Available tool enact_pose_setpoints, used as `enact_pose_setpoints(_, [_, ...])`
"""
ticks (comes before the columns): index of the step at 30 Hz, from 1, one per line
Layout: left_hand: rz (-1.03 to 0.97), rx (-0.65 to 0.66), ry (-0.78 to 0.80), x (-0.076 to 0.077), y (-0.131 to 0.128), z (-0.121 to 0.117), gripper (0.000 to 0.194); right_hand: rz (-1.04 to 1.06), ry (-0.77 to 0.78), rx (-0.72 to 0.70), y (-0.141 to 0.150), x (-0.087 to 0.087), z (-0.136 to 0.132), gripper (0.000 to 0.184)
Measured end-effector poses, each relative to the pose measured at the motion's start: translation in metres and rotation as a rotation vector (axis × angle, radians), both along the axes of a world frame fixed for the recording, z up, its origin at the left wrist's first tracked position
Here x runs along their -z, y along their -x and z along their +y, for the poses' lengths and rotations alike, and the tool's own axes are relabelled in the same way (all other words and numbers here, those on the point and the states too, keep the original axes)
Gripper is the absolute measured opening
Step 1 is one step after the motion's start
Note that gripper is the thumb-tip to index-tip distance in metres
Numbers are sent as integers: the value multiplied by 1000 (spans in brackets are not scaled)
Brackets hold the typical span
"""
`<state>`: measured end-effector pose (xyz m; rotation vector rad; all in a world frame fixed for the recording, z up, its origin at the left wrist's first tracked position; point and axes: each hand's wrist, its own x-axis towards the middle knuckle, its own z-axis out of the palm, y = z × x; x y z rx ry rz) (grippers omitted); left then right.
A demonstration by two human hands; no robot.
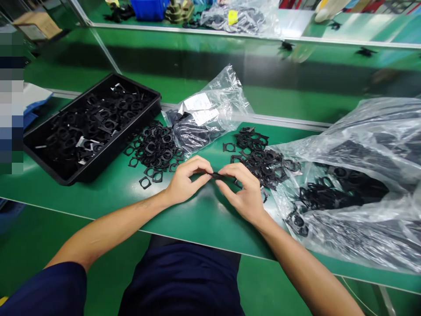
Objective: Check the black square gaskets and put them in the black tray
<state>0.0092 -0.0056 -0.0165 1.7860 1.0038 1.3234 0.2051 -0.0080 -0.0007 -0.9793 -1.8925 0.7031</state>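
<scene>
My left hand (187, 180) and my right hand (241, 193) meet over the green table (108, 193), both pinching one small black plastic part (217, 176) between their fingertips. A loose pile of black square ring parts (156, 151) lies just behind my left hand. Another pile of the same parts (259, 153) lies behind my right hand. Both hands are closed in a pinch on the part.
A black tray (95, 166) full of black parts stands at the left. A small clear bag (210, 114) of parts lies behind the piles. A large clear bag (362, 184) of parts covers the right side. A second bench (296, 26) at the back holds bags and a blue bin (148, 8).
</scene>
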Motion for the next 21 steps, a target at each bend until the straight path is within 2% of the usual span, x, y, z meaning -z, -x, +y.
enact_pose_setpoints(3, [-99,48,119,3,-1,2,17,15,-9,-1,0,-1,-1,7])
enact_pose_setpoints(7, [-93,75,161,5,-3,2,18,41,-40,15,0,-2,-1,6])
enact_pose_setpoints(16, [46,24,19,4,-4,3,15,62,-50,45,-2,-4,2,6])
enact_pose_setpoints(21, [92,-11,2,7,-6,7,24,59,-77,15,-4,-4,5,7])
